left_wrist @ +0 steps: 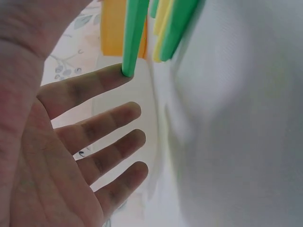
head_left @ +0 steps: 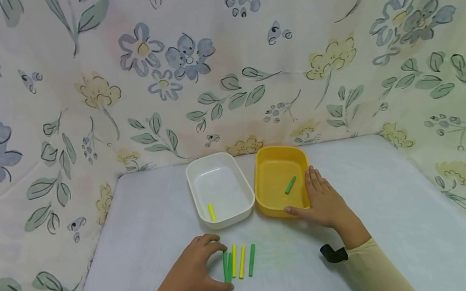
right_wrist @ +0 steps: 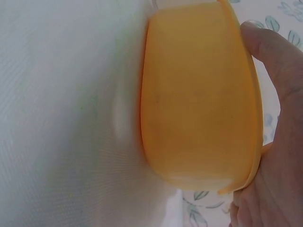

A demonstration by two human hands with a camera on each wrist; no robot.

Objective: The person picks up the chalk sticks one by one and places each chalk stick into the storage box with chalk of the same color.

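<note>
My left hand (head_left: pixel 194 269) holds a green stick (head_left: pixel 225 266) lengthwise between thumb and index fingertip, over the table. In the left wrist view, the end of this green stick (left_wrist: pixel 134 38) meets the index fingertip while the other fingers stay spread. Just right of it are another green stick (head_left: pixel 230 266), two yellow sticks (head_left: pixel 241 262) and a further green stick (head_left: pixel 251 260), roughly side by side. My right hand (head_left: pixel 327 204) rests against the yellow container (head_left: pixel 287 213), fingers straight along its right side, thumb at the near rim. A green stick (head_left: pixel 290 185) lies inside it.
Left of the yellow container stands a white container (head_left: pixel 229 219) with a yellow stick (head_left: pixel 211 212) inside. Both sit toward the back of the white-covered table (head_left: pixel 155 206). Floral fabric (head_left: pixel 219 64) rises behind the table and along both sides.
</note>
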